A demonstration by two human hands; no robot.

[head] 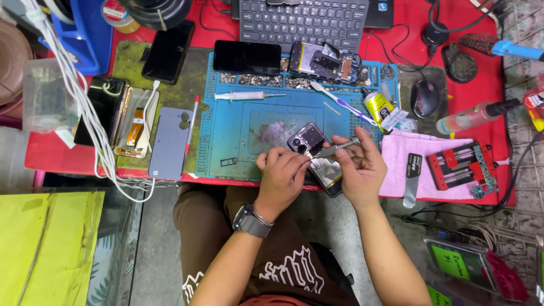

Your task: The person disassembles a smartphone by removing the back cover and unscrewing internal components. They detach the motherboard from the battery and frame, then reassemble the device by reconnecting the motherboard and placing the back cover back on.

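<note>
While my left hand (281, 173) grips the opened phone (317, 156) at the near edge of the blue mat (238, 122), my right hand (358, 167) pinches a screwdriver (335, 148) on it. I judge I'm working a screw; next needs steady, straight pressure.

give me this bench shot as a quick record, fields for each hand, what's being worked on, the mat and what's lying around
left hand: left hand steadies the opened phone at the mat's near edge
right hand: right hand holds a slim metal tool, tip on the phone
work surface: blue repair mat on a red table
on mat: syringe, toothbrush, second opened phone
right of mat: pink cloth, red clamp jig, mouse
left of mat: grey back cover
</note>
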